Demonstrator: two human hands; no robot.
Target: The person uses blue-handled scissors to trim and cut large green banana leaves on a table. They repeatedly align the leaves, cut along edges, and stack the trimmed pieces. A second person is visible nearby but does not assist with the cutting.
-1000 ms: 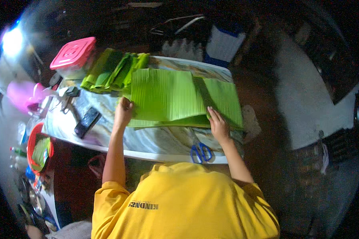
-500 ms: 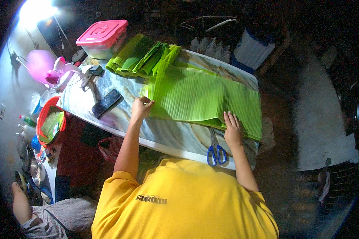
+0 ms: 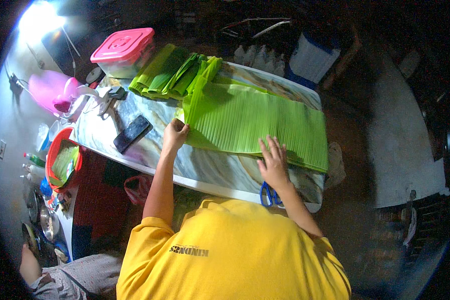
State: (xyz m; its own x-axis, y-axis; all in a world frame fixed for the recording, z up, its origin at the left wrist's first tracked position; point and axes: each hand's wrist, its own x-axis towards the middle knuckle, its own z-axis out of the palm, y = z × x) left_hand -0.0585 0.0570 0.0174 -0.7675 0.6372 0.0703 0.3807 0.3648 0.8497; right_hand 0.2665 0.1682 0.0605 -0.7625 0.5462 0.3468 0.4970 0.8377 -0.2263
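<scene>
A wide green banana leaf (image 3: 240,117) lies spread on the marble-patterned table (image 3: 210,167), with more leaf layers under its right end. My left hand (image 3: 176,134) pinches the leaf's left edge between thumb and fingers. On the leaf's near edge rests my right hand (image 3: 273,162), fingers spread and palm down. Beneath my right wrist are blue-handled scissors (image 3: 266,195), their blades hidden by the hand. Folded banana leaves (image 3: 167,75) are heaped at the far left of the spread leaf.
A black phone (image 3: 133,134) lies left of my left hand. Behind it stands a pink-lidded container (image 3: 122,50). Left of the table are a pink fan (image 3: 55,92) and an orange basin (image 3: 52,160). Another person's leg (image 3: 30,265) shows at lower left.
My right hand has slid left along the leaf's near edge, now covering the scissors' blades. The raised fold near it lies flatter. My left hand keeps its pinch.
</scene>
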